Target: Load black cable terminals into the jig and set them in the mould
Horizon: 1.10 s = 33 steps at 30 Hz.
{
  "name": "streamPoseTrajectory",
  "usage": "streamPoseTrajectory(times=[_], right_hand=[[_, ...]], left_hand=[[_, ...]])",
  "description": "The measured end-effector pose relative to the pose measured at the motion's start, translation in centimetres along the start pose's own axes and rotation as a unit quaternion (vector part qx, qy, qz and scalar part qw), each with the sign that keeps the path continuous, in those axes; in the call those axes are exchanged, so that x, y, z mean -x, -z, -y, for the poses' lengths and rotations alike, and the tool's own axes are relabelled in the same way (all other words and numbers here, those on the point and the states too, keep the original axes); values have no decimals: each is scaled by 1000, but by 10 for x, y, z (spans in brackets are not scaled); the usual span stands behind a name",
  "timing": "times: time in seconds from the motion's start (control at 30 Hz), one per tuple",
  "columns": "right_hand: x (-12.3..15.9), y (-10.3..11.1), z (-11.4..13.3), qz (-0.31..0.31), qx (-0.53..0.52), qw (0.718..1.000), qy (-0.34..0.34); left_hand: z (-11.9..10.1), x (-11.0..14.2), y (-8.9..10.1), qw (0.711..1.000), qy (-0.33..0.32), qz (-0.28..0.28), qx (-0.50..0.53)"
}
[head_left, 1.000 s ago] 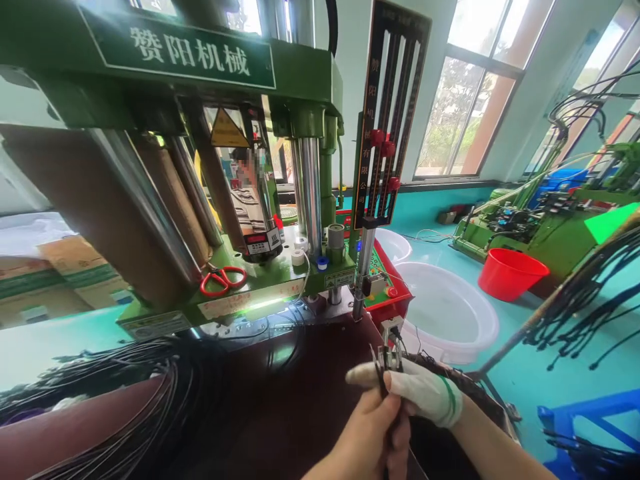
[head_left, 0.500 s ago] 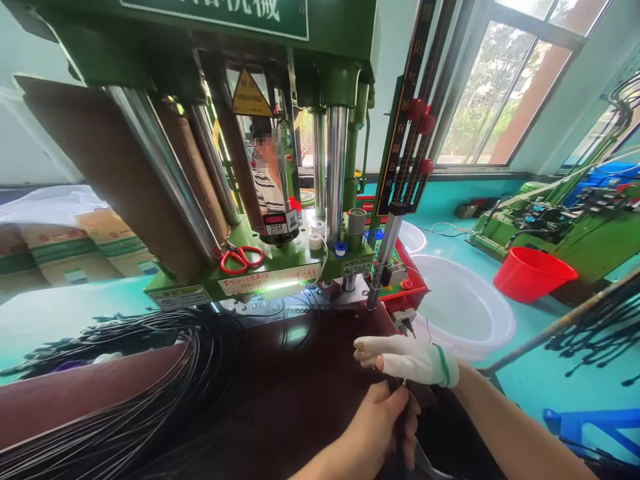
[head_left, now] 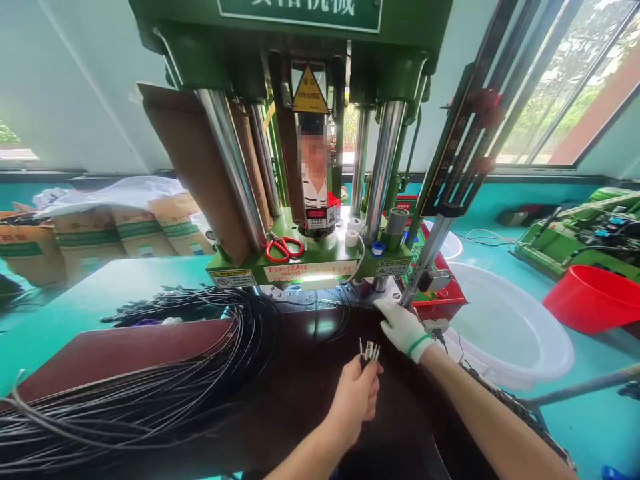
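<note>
My bare left hand (head_left: pixel 356 399) is closed on a small bunch of black cable ends with metal plug pins (head_left: pixel 369 351) sticking up, held over the dark brown worktable (head_left: pixel 125 347). My right hand (head_left: pixel 400 327), in a white glove with a green cuff stripe, reaches forward to the base of the green press machine (head_left: pixel 310 263), near its steel post; its fingers curl down and I cannot see whether they hold anything. A thick bundle of black cables (head_left: pixel 165 393) lies across the table to the left.
Red-handled scissors (head_left: pixel 284 248) and small white rolls sit on the machine's green bed. A person stands behind the machine. White plastic basins (head_left: pixel 505 333) and a red bucket (head_left: pixel 593 300) are on the floor at right. Cardboard boxes (head_left: pixel 90 237) stand at left.
The view has swung left and centred on the machine. My right hand left the cable ends and moved forward to the machine base; my left hand raised the plug ends upright.
</note>
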State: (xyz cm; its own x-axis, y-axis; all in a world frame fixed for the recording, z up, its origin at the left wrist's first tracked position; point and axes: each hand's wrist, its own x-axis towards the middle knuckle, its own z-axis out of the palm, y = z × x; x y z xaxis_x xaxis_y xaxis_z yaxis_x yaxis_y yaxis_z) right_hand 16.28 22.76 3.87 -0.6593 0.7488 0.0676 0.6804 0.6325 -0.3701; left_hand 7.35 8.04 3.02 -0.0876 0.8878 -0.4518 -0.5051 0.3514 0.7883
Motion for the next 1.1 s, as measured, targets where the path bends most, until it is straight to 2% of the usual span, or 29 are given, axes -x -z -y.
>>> streamPoseTrajectory(times=[0.13,0.27,0.4,0.53,0.63,0.67,0.73,0.8,0.83,0.9,1.1], right_hand=[[-19,-13,11,29,55,998,-9],[-14,-7,13,86,61,993,-47],[20,8,2,116,17,989,-88],[72,16,-7,131,-58,973,-183],[104,8,-5,87,-253,936,-229],[111,4,-3,55,-343,909,-231],[119,-7,3,-7,-502,836,-221],[121,-18,11,-44,-584,783,-209],[120,-22,15,-57,-606,767,-206],[116,-28,22,-79,-615,760,-194],[112,-32,26,-83,-588,787,-166]], left_hand=[[6,4,12,1000,0,-10,-20],[8,9,17,1000,-11,-2,-11],[8,10,20,999,-31,6,-6],[5,10,16,999,-29,2,-12],[2,10,7,999,-11,13,-30],[2,10,3,999,-1,28,-38],[2,8,-4,996,18,63,-57],[3,6,-10,993,30,85,-73],[3,5,-12,992,33,91,-77],[3,4,-13,992,35,95,-79],[2,1,-6,991,55,98,-76]])
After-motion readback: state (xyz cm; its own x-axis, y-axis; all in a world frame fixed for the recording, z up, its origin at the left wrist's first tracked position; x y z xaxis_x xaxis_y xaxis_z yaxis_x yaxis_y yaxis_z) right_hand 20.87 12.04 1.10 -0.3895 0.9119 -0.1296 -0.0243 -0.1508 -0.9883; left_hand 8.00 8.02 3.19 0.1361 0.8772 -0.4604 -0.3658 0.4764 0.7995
